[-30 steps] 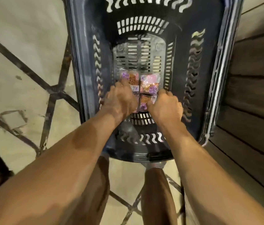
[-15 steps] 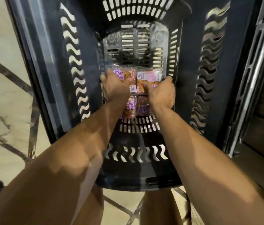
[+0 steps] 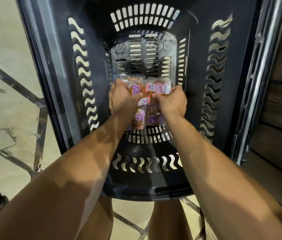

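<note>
Gripped from both sides by left hand and right hand, low in the plastic basket: film-wrapped snack packets, probably light, slippery, crushable.

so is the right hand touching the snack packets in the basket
Touching. The head view shows the right hand with its fingers curled round the edge of the snack packets at the bottom of the basket, with no gap between them.

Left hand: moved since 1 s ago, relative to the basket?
Yes. The left hand has gone farther in along the basket floor, off the near snack packets and onto the far packets, which it now grips.
</note>
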Motion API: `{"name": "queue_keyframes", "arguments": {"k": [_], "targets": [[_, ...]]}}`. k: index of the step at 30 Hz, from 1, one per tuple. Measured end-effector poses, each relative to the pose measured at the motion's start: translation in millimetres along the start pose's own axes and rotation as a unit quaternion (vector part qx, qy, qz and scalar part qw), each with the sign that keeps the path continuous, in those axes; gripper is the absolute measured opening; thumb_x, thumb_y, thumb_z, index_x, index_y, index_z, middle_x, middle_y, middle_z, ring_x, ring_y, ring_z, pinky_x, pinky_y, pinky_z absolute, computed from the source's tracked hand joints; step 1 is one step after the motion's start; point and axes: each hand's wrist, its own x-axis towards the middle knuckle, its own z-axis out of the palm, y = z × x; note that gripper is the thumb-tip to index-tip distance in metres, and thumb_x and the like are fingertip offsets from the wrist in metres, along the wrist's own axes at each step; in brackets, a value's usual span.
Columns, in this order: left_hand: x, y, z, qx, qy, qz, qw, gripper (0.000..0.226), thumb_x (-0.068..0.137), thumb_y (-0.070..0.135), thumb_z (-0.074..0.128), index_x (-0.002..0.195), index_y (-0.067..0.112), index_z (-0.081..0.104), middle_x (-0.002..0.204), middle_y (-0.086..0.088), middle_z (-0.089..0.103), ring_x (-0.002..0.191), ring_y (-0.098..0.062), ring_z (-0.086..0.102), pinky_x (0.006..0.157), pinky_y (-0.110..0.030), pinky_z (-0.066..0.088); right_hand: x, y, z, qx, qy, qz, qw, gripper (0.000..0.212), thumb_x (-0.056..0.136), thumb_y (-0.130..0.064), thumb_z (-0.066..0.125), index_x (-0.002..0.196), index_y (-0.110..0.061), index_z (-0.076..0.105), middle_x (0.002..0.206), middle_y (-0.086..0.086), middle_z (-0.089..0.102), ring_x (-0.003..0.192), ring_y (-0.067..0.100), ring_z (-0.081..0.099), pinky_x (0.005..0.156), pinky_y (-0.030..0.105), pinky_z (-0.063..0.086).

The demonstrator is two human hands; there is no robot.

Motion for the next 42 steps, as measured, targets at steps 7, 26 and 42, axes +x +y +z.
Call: {"name": "queue_keyframes", "arguments": {"k": [7,26,42], "targets": [[-37.7,18.3,-49.5,-0.093,-0.047,0.02,0.994,0.038,0.091,0.022,0.082,0.112,0.016,0.052,0.089,0.006,0.059,0.068,-0.003,0.063,0.047,-0.011,0.045,-42.2,3.7,-33.2,0.157,-0.02,0.033,0.987,0.043,0.078,-0.03,0.092,0.1,-0.023,0.056,0.092,-0.005,0.069,0.088,0.021,0.072,0.086,0.043,0.06],[-318.8,206.0,-445.3,-0.28,-0.164,0.019,0.946,0.025,0.081,0.009,0.085,0.104,0.003,0.075,0.088,-0.009,0.08,0.073,-0.015,0.077,0.058,-0.022,0.058,-367.2,-131.9,-391.7,0.379,-0.222,-0.142,0.887,0.019,0.098,-0.016,0.07,0.114,-0.005,0.072,0.111,0.02,0.077,0.095,0.031,0.076,0.085,0.041,0.063],[-547.1,377.4,-604.9,-0.281,-0.305,0.191,0.89,0.05,0.073,0.025,0.083,0.113,-0.001,0.073,0.11,-0.023,0.076,0.081,-0.026,0.077,0.066,-0.033,0.065,-589.2,-140.9,-662.1,0.453,-0.161,-0.219,0.849,0.038,0.098,-0.026,0.071,0.122,0.003,0.07,0.114,0.022,0.076,0.08,0.019,0.071,0.062,0.026,0.058]]}}
